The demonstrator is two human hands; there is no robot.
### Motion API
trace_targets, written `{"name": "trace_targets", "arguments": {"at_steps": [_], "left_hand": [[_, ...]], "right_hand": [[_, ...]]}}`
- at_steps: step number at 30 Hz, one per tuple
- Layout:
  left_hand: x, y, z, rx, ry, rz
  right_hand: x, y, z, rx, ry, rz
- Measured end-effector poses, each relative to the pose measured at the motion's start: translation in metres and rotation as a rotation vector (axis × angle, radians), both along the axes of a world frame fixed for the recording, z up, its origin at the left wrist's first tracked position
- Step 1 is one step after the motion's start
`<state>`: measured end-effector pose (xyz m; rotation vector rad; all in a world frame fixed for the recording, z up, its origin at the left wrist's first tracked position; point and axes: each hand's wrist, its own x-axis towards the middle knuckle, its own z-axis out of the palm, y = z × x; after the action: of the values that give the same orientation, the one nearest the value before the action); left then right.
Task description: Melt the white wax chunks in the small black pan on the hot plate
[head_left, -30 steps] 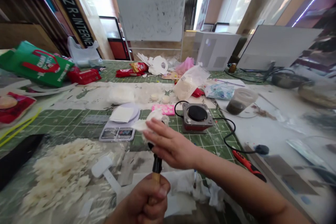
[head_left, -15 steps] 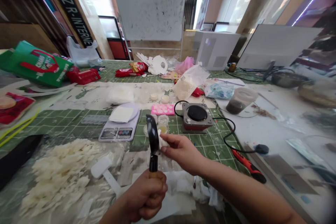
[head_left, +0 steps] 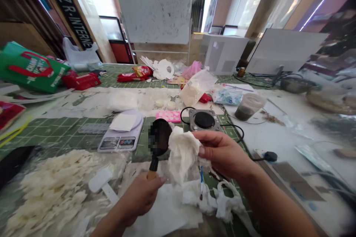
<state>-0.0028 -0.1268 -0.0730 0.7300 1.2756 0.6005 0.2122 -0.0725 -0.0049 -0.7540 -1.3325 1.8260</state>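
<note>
My left hand [head_left: 141, 196] is closed round the wooden handle of a small black frying pan [head_left: 164, 137], lifted above the table with its round face towards me. To the right of the pan, my right hand [head_left: 224, 152] pinches a crumpled white tissue [head_left: 182, 152] between thumb and fingers. The tissue hangs beside the pan's edge; whether they touch I cannot tell. Below the hands lie white paper sheets [head_left: 169, 207], more crumpled tissues [head_left: 228, 200] and a thin blue brush [head_left: 201, 181]. A pink mould [head_left: 168, 116] shows behind the pan.
A hot plate [head_left: 204, 119] with a black cable stands right of centre, a kitchen scale [head_left: 121, 129] left. Pale flakes [head_left: 52, 185] and a white scoop [head_left: 101, 179] lie at front left. A plastic cup of dark stuff [head_left: 249, 107] stands at right.
The pan has turned from edge-on to face me. My right hand has drawn the tissue away to the right and nearer, so it now shows spread out. The view has shifted slightly.
</note>
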Motion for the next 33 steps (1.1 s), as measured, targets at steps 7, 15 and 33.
{"name": "trace_targets", "arguments": {"at_steps": [7, 15, 33], "left_hand": [[-0.014, 0.018, 0.029, 0.099, 0.067, 0.090], [0.027, 0.053, 0.051, 0.231, 0.076, -0.116], [0.009, 0.059, 0.040, 0.208, -0.010, 0.005]], "right_hand": [[-0.003, -0.017, -0.041, 0.714, -0.739, 0.022], [0.003, -0.032, -0.033, 0.779, -1.010, 0.393], [0.024, -0.046, -0.013, 0.724, -1.060, 0.365]]}}
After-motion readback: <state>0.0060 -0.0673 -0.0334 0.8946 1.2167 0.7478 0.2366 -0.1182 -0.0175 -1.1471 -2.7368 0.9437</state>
